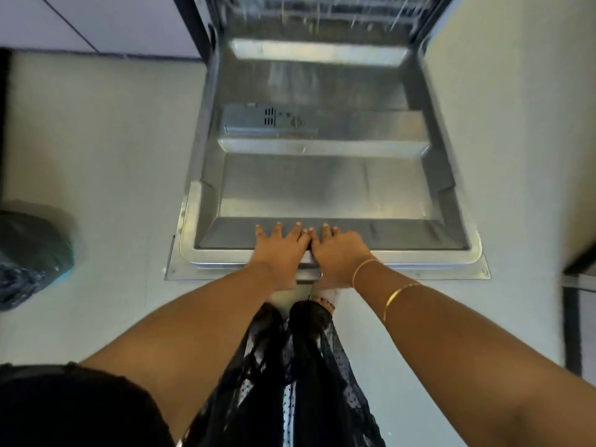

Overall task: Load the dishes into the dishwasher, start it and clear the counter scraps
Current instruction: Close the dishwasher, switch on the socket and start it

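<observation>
- Head view looks straight down on the dishwasher door (322, 188). It lies dropped open and about level, steel inner face up. The left hand (280, 253) and right hand (340, 256) sit side by side, touching, on the middle of its near edge.
- Both hands lie flat, with fingers nearly straight and spread over the rim onto the inner slope. Nothing is pinched. The thumbs are hidden, so I cannot tell whether they hook under the edge.
- The step in hand looks like moving the door, though up or down I cannot tell. With flat palms and no wrap, a lift could slide off the smooth lip and let the door bang back on its hinges.
- A bare foot (325, 301) stands just under the near edge, right below the hands. A slipped door or a hard downward push would catch the toes.
- The rack (322, 14) at the far end is blurred, and no dishes can be made out. Shutting and starting now risks running it unloaded, and a rack not pushed fully in would block the door.
- The detergent dispenser (267, 121), on the left of the door, looks closed. Whether it is filled cannot be told.
- The loose dark garment (290, 366) hangs near the edge, and a bangle (398, 293) circles the right forearm. Either could snag on the metal lip.
- A dark bag (32, 253) lies on the floor (113, 156), well to the left of the door. A step back that way could trip on it.
</observation>
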### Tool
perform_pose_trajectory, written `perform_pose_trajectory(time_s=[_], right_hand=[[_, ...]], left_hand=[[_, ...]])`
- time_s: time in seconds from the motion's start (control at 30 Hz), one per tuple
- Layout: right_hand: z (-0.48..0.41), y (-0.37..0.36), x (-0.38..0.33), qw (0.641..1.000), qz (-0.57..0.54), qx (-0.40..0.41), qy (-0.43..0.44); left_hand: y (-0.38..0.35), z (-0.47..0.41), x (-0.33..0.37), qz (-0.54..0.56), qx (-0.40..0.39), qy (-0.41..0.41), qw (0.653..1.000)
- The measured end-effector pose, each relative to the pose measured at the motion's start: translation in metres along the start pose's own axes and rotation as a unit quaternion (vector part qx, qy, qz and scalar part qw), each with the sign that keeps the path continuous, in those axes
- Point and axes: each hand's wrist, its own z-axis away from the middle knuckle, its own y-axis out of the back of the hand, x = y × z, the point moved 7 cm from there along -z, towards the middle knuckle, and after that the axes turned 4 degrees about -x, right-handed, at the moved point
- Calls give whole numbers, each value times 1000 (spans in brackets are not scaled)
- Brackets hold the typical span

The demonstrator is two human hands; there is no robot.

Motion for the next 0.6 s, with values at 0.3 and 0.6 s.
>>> perform_pose_trajectory(time_s=[0.3, 0.6], right_hand=[[126, 200, 67, 982, 141, 126, 28], [164, 354, 149, 962, 118, 243, -34]], left_hand=[[177, 77, -18, -9, 71, -74, 995], [352, 134, -51, 23, 179, -75, 981]])
